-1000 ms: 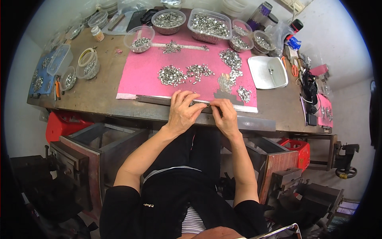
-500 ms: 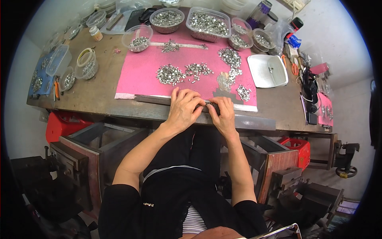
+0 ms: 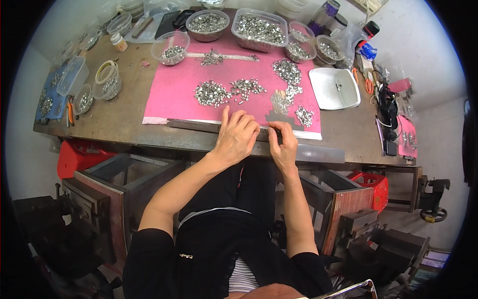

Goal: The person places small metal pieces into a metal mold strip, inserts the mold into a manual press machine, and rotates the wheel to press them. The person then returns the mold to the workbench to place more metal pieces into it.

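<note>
A long dark metal bar [image 3: 194,126] lies along the front edge of a pink mat [image 3: 172,94]. My left hand [image 3: 237,135] is curled over this bar, its fingers bent and the thumb mostly hidden. Just to its right, my right hand [image 3: 284,149] pinches thumb and index finger together at the bar's right part; whatever is in the pinch is too small to make out. Small silvery metal pieces [image 3: 211,93] lie in heaps beyond my fingers. Thin pin-like pieces [image 3: 280,102] rest on a grey plate [image 3: 281,118] behind my right hand.
Tubs of metal pieces [image 3: 261,30] line the far side. At the right stand a white tray [image 3: 323,99] and orange-handled scissors [image 3: 369,85]. Orange-handled pliers [image 3: 70,112] and smaller tubs [image 3: 107,89] are at the left. A flat steel strip [image 3: 318,153] runs along the table's front edge.
My hands have moved slightly apart: the right fingers have drawn back from the left hand, and a gap shows between them. The left hand has shifted a little.
</note>
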`<state>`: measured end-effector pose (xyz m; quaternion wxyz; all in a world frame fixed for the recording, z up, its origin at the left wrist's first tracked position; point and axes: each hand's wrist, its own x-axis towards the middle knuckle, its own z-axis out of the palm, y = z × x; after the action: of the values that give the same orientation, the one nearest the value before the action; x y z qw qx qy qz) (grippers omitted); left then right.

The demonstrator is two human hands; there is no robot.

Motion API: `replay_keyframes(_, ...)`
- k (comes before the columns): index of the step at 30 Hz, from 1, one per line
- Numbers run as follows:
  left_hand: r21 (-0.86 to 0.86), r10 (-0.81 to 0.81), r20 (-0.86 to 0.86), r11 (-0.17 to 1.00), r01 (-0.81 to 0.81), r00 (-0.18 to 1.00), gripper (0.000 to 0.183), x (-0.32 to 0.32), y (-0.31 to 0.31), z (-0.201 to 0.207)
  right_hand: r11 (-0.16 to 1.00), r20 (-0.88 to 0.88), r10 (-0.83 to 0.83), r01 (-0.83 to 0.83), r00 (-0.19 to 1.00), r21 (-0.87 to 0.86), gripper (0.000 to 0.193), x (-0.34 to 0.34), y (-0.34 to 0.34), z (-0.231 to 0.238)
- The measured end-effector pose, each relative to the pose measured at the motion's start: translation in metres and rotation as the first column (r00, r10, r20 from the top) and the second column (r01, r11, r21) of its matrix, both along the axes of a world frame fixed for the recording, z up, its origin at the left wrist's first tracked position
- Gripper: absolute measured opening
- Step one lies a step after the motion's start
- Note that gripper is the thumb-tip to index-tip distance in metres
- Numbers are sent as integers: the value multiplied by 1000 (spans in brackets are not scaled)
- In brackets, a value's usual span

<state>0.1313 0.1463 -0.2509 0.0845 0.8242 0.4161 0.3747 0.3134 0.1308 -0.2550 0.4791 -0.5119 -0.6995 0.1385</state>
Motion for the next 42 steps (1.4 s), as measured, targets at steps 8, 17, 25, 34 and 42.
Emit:
replay_keyframes(8,7,46,-80,999,-45,996,10,6,-1,3,1000,3,8,-8,1000,7,16,1,0,-1)
replay_keyframes(17,40,67,-70,997,-64,995,11,4,-2,2,999,13,3,-4,1000,38,16,1,0,-2)
replay_keyframes(25,-62,166,-99,983,-172,981,53,-23,34,10,999,51,-11,9,999,40,20,4,2,-3)
replay_keyframes(34,-225,-8,-396,970,-89,918,65,2,69,6,986,495,166,-153,853,-67,51,-3,97,4)
replay_keyframes(42,-255,-36,-261,966,-33,965,62,-15,53,23,956,517,293,-263,804,-131,48,-1,84,22)
